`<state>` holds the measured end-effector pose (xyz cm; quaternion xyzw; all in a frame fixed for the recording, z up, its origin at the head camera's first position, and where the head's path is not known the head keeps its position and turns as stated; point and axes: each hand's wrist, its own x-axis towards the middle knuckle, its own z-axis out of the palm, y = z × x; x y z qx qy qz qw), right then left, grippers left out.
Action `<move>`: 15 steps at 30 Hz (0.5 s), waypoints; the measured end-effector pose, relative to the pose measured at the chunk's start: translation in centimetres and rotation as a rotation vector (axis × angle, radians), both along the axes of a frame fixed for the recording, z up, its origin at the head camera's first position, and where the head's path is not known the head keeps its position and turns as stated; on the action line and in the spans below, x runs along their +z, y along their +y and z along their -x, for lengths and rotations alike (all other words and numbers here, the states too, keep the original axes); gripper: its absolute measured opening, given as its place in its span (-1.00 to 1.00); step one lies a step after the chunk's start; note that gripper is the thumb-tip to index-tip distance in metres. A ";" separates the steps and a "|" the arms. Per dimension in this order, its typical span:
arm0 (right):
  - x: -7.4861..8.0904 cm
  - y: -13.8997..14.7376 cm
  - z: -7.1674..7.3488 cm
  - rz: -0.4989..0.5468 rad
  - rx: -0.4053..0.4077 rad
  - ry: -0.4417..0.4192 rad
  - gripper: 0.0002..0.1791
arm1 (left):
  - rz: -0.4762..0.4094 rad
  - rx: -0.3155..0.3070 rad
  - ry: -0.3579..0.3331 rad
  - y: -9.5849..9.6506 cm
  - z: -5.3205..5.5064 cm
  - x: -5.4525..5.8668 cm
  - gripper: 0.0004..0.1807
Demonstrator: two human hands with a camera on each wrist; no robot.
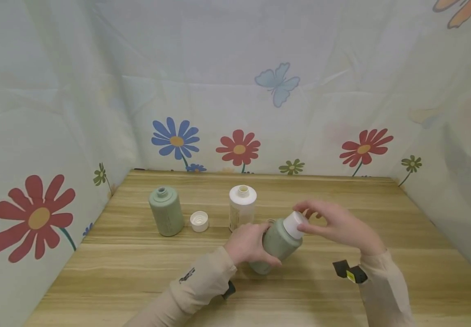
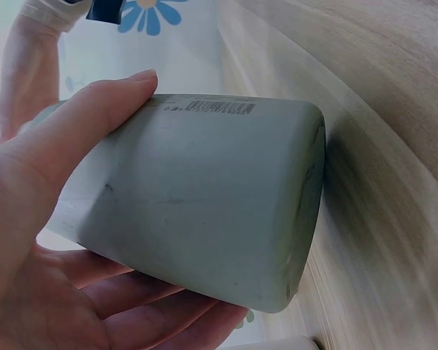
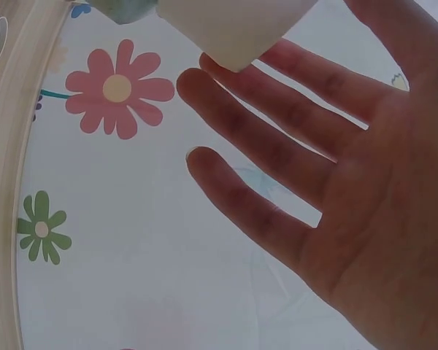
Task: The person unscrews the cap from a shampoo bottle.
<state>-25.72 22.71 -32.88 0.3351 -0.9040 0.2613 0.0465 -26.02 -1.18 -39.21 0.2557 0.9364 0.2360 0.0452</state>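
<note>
My left hand [image 1: 252, 245] grips a sage-green bottle [image 1: 278, 243] round its body, and the bottle leans to the right. In the left wrist view its base [image 2: 306, 211] is close to the table and a barcode shows near my thumb. A white cap [image 1: 294, 224] covers the bottle's neck. My right hand [image 1: 337, 222] pinches this cap between thumb and fingers. From the right wrist, the cap [image 3: 233, 29] shows at the fingertips, and the little finger stands away from it. Behind my left hand is a white bottle [image 1: 242, 209] with an uncapped neck.
A second green bottle [image 1: 167, 212], uncapped, stands upright at the left. Beside it a white cap [image 1: 199, 221] lies with its inside up. A small pale ring-shaped thing [image 1: 271, 221] is partly hidden behind the held bottle. Flower-printed cloth [image 1: 203, 104] borders the wooden table [image 1: 137, 263].
</note>
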 end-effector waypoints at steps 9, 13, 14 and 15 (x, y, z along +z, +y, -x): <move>-0.2 0.2 0.2 -0.006 0.120 0.068 -0.54 | 0.001 0.001 0.000 0.0 -0.1 0.1 -0.20; -0.2 0.3 0.2 -0.012 0.153 0.076 -0.50 | 0.000 0.003 -0.009 0.0 -0.1 0.2 -0.20; -0.2 0.3 0.2 -0.014 0.156 0.073 -0.49 | -0.001 0.004 -0.012 0.0 -0.1 0.2 -0.20; -0.2 0.3 0.2 -0.014 0.155 0.070 -0.49 | 0.000 0.006 -0.016 0.0 -0.1 0.2 -0.20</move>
